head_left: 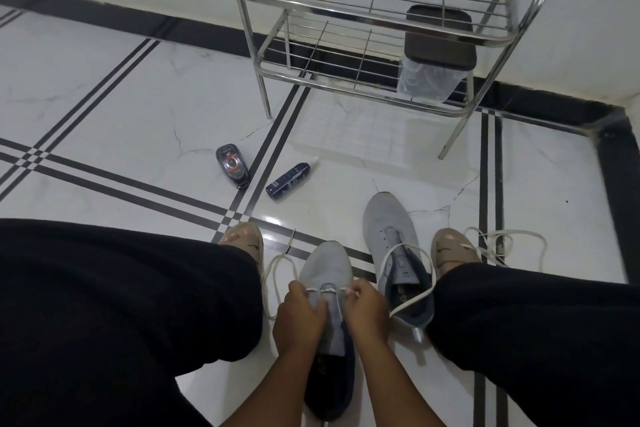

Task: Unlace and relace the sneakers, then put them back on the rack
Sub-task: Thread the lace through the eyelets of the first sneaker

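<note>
Person sits over a white tiled floor [104, 97] with black stripe lines, legs in black trousers spread wide, beige slippers on both feet.

Between the legs lies a light grey sneaker [325, 274], toe pointing away, dark navy lining at the heel. Both hands work at its front eyelets. Left hand [299, 317] has its grip clenched on the white lace [325, 289] at the sneaker's left side, fingers curled round it. Right hand [367, 310] pinches the same lace at the right side, grip also grasping it. Lace runs taut across the tongue between the two hands; a loose loop of it trails out to the left on the floor, beside the left slipper.

Second grey sneaker [389, 218] lies just to the right, near the right leg, toe away, tongue open. Its loose white lace [408, 274] loops over the opening and runs under the right leg; more lace lies on the floor past the right slipper.

Steel shoe rack [381, 21] stands against the wall, well apart from both sneakers. On its lower shelf, right end: a clear plastic container [426, 80] with a dark lid.

On the floor between rack and sneakers: a black shoe-polish sponge case [231, 163] and a dark blue spray bottle [289, 180] lying on its side, near each other, apart.
</note>
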Demonstrator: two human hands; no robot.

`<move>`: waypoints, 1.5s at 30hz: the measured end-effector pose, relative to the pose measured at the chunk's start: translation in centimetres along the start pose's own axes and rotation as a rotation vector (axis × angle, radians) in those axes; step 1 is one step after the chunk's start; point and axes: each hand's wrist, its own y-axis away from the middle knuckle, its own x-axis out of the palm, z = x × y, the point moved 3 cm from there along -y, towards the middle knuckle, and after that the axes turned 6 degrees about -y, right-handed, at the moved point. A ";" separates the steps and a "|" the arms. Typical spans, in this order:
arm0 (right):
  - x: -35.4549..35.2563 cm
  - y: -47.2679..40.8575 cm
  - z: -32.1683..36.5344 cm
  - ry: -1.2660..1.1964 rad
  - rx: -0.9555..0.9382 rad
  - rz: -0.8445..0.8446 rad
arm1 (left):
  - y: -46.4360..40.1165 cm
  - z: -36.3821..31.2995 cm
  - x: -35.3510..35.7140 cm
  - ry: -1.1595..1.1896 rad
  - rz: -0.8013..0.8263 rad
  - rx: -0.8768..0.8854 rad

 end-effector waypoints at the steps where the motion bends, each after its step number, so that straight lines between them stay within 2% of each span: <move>1: 0.1 -0.1 -0.1 -0.047 0.025 -0.005 | 0.1 0.1 0.1 -0.008 -0.002 -0.002; 5: 0.9 -0.5 -0.9 -0.281 0.126 -0.013 | -0.1 0.1 0.5 -0.029 -0.009 0.016; 12: 0.7 -0.7 -1.7 -0.486 0.254 -0.015 | -0.2 0.1 0.6 -0.120 -0.016 0.106; 20: 0.2 -1.0 -1.1 -0.383 0.193 0.014 | -1.1 1.0 0.6 -0.048 -0.005 0.109; 26: 0.2 -0.6 -0.8 -0.378 0.209 0.005 | -2.0 1.0 0.3 -0.101 -0.008 0.019; 29: -0.2 0.2 -0.1 -0.195 0.127 -0.022 | -2.3 0.5 0.0 -0.268 -0.017 0.011; 33: -1.0 2.0 1.9 0.056 -0.061 -0.117 | -2.5 -0.4 0.0 -0.325 0.156 -0.069; 37: -2.0 1.8 2.9 0.018 -0.018 -0.122 | -2.6 -0.6 -0.7 -0.243 0.303 -0.187; 40: -2.9 1.1 3.4 0.002 -0.010 -0.028 | -2.6 -1.1 -1.9 -0.162 0.330 -0.231; 42: -3.7 1.1 4.3 -0.028 -0.026 0.013 | -2.5 -2.1 -3.3 -0.179 0.291 -0.192; 45: -5.0 1.8 6.0 -0.201 -0.060 -0.006 | -1.7 -4.0 -5.9 -0.168 0.225 -0.065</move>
